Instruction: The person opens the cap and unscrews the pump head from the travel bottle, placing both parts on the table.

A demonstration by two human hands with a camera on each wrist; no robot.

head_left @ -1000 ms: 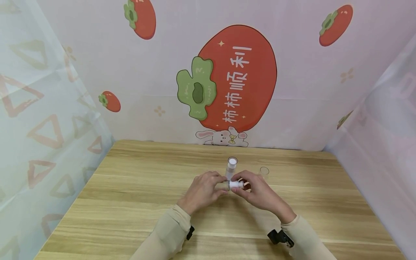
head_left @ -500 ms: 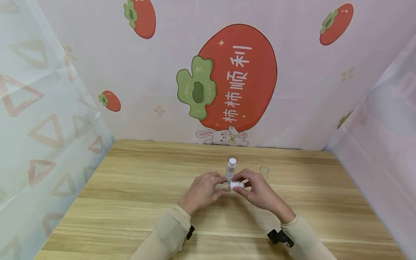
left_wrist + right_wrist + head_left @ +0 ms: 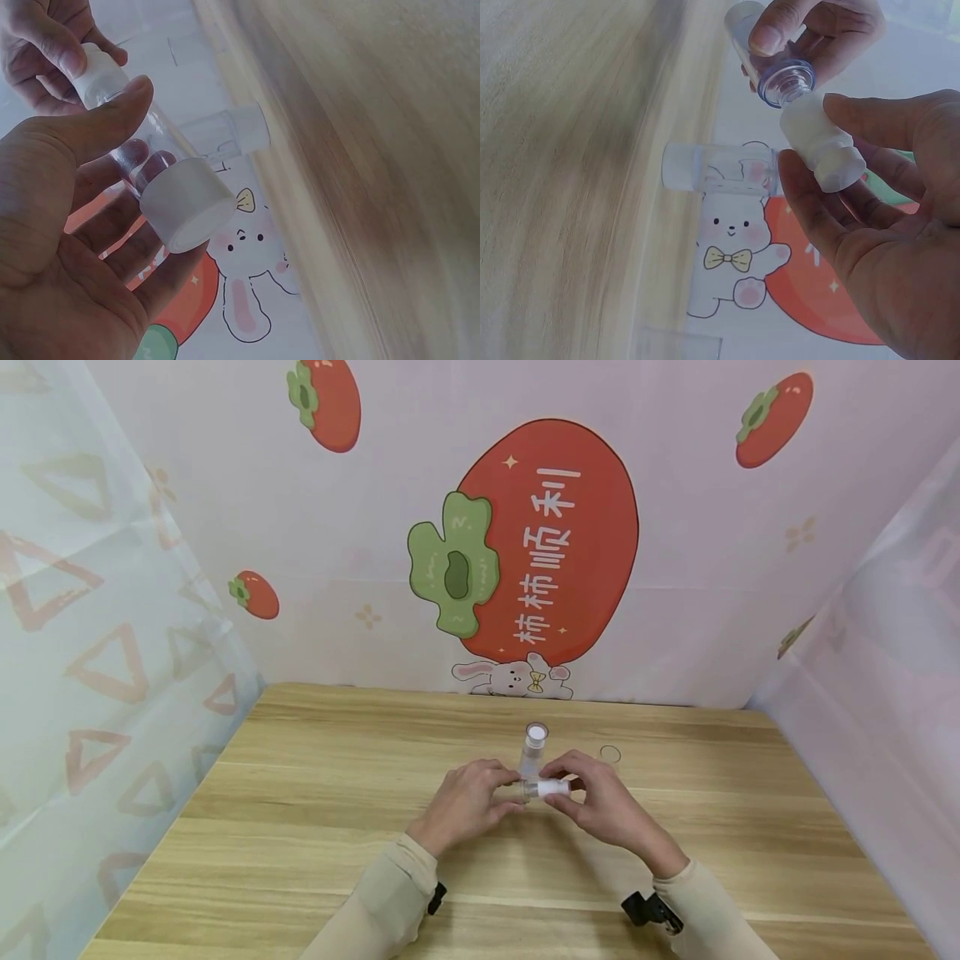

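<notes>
My left hand grips a clear bottle with a white base, held on its side above the table. At its mouth, my right hand pinches a white pump top between thumb and fingers. The bottle's threaded clear neck shows just beside the pump top's edge; whether they still touch, I cannot tell. Right behind the hands, a second clear bottle with a white top part stands upright. In the left wrist view, the white base of the held bottle faces the camera.
A small clear cap stands on the wooden table, right of the upright bottle. A printed cloth backdrop rises behind the table's far edge, and cloth panels flank both sides.
My right hand has shifted slightly right with the white pump top, and more of the bottle's clear neck shows between the hands. My left hand has barely moved.
</notes>
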